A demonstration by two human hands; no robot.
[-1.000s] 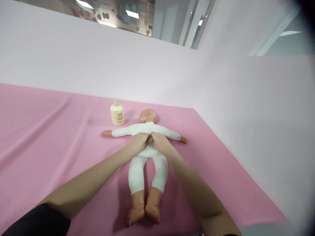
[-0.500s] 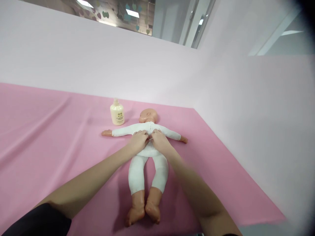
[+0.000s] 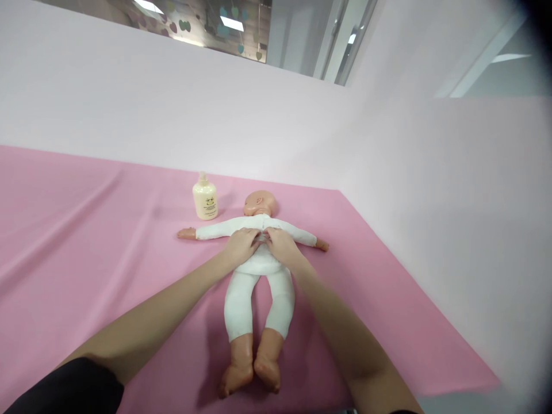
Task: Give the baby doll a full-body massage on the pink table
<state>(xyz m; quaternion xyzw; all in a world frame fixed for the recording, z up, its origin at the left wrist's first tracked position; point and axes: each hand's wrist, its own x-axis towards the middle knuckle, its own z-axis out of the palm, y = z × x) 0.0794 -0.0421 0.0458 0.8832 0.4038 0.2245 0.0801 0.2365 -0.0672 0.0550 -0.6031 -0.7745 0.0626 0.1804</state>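
A baby doll in a white body suit lies on its front with its arms stretched out sideways. Its bare head is turned toward the left. My left hand rests on the left of the doll's back, fingers pointing in toward the spine. On the other side, my right hand mirrors it. Both hands look open, with fingertips and thumbs touching the back near its midline. Part of the fingers is hard to make out. Left of the doll's head stands a cream pump bottle with a dark print.
A pink sheet with long creases at the left covers the table. White walls rise behind and to the right. Above the back wall a window shows hanging heart shapes and ceiling lights.
My fingers have loosened from a tighter curl and lie flatter on the doll's back, a little further apart at the midline. The doll and bottle stay in place.
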